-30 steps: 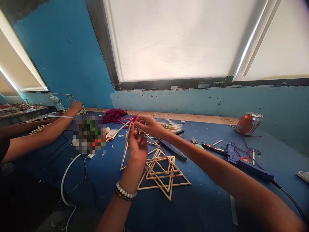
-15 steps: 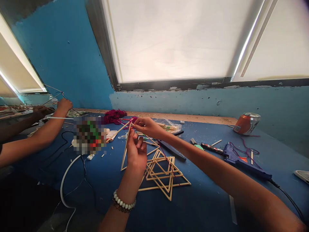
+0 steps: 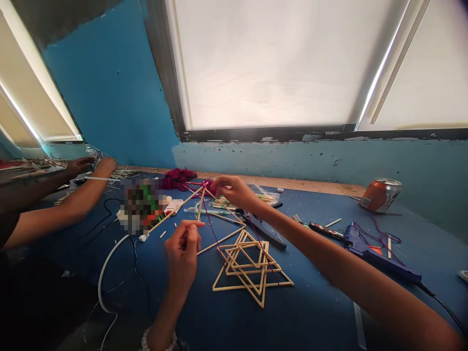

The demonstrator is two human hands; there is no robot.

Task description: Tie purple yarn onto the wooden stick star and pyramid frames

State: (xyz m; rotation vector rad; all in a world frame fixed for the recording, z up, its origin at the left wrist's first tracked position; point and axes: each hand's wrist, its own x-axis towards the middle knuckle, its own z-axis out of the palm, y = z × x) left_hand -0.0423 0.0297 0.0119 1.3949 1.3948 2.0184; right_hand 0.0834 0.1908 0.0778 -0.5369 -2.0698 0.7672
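My right hand (image 3: 234, 191) is closed in a pinch on purple yarn (image 3: 213, 186) beside the top corner of a wooden-stick triangle frame (image 3: 223, 206). Purple yarn is wrapped around that corner, where several sticks meet. Loose strands of it hang below. Lower and to the left, my left hand (image 3: 184, 248) has its fingers curled in, the index finger reaching right. It covers part of one stick; what its fingertips hold, if anything, cannot be made out. In front lies a star-shaped stick frame (image 3: 263, 285) of overlapping triangles, flat on the blue table (image 3: 310, 312).
A purple yarn heap (image 3: 179, 178) and bagged sticks (image 3: 265, 197) lie at the back. To the right are a blue glue gun (image 3: 380, 253) with its cord and an orange can (image 3: 380, 195). A co-worker's hand (image 3: 106, 166) is at far left, past a white cable (image 3: 100, 287).
My left hand has come away from the top corner, down and to the left. My right hand stays by the corner. The view has shifted slightly left.
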